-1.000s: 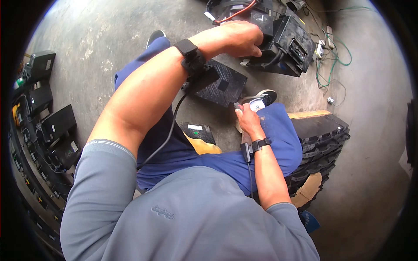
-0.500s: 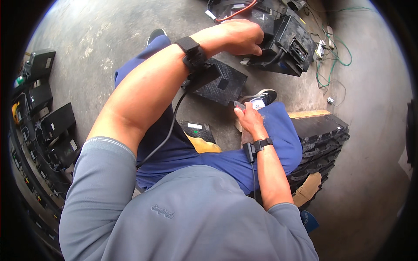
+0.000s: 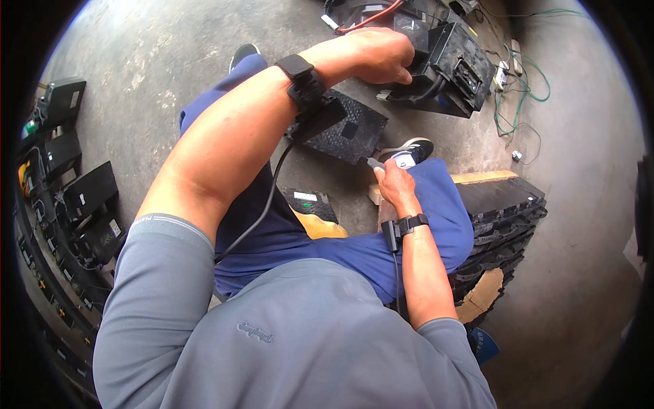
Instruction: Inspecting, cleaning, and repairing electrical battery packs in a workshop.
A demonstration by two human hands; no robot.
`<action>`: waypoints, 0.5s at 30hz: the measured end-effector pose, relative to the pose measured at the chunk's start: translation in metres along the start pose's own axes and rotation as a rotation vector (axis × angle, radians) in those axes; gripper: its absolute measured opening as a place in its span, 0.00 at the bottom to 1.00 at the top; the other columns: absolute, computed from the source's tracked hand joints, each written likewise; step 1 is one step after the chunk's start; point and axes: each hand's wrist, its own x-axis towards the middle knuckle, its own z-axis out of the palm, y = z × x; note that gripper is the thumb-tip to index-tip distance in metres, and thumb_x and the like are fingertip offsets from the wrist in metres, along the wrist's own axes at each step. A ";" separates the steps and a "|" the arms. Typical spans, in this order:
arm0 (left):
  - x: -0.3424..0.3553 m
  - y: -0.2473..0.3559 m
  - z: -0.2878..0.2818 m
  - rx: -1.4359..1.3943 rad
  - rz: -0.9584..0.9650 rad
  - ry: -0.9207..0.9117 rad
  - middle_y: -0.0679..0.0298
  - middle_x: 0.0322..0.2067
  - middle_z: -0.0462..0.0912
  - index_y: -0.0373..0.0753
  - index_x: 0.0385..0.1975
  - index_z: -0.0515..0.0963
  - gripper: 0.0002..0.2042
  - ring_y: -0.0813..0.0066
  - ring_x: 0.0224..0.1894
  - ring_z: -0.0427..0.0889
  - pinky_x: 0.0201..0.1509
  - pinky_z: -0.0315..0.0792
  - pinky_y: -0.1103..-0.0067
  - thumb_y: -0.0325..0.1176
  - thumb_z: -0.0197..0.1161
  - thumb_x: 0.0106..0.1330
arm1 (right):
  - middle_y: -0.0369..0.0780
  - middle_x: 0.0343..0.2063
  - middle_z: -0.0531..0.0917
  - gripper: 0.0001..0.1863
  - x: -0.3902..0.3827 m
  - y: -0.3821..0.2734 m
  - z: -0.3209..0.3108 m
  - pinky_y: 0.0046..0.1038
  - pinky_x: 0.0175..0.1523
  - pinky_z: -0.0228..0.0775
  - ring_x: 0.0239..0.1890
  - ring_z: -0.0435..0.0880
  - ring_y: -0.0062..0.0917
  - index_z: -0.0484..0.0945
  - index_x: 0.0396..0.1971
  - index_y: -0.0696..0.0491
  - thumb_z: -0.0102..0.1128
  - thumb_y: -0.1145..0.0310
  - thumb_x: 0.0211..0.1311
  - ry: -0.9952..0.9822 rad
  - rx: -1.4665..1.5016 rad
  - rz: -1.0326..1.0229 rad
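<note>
My left hand (image 3: 383,57) reaches far forward, its fingers curled downward beside a black box-shaped unit (image 3: 464,71) with a connector on its face and dark cables. What these fingers hold, if anything, is hidden under the hand. Closer to my body, my right hand (image 3: 396,185) is closed around a small tool with a grey tip (image 3: 374,163); its kind cannot be made out. That tip points at the near corner of a black textured panel (image 3: 351,129), lying on the floor between my feet and partly covered by my left forearm.
Stacked black cases (image 3: 501,204) stand at my right with torn cardboard (image 3: 481,296) against them. Green cable (image 3: 523,102) and a white power strip (image 3: 502,76) lie beyond. Black units (image 3: 92,194) line the left side. A red cable (image 3: 373,18) runs at the top.
My left hand has shifted very slightly up and right. The right hand has turned a little, and the red part of its tool no longer shows.
</note>
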 end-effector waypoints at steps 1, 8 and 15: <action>0.000 0.000 0.000 -0.001 -0.002 -0.005 0.53 0.30 0.85 0.37 0.35 0.84 0.14 0.54 0.37 0.85 0.42 0.75 0.65 0.42 0.68 0.58 | 0.52 0.43 0.82 0.19 -0.001 0.000 0.000 0.49 0.50 0.72 0.48 0.81 0.51 0.73 0.47 0.53 0.63 0.59 0.61 0.023 -0.008 -0.046; 0.001 0.000 -0.001 0.003 0.008 -0.006 0.53 0.27 0.84 0.37 0.32 0.83 0.14 0.53 0.35 0.84 0.41 0.74 0.65 0.42 0.68 0.58 | 0.55 0.39 0.84 0.18 -0.002 0.000 0.003 0.50 0.50 0.71 0.45 0.82 0.53 0.72 0.45 0.54 0.57 0.56 0.65 0.173 0.089 -0.160; 0.001 0.001 0.001 0.001 0.006 0.008 0.53 0.26 0.83 0.36 0.29 0.81 0.13 0.53 0.34 0.83 0.39 0.74 0.64 0.42 0.68 0.58 | 0.55 0.40 0.83 0.19 -0.004 0.005 0.011 0.50 0.50 0.71 0.46 0.81 0.53 0.72 0.48 0.52 0.53 0.52 0.68 0.216 0.013 -0.225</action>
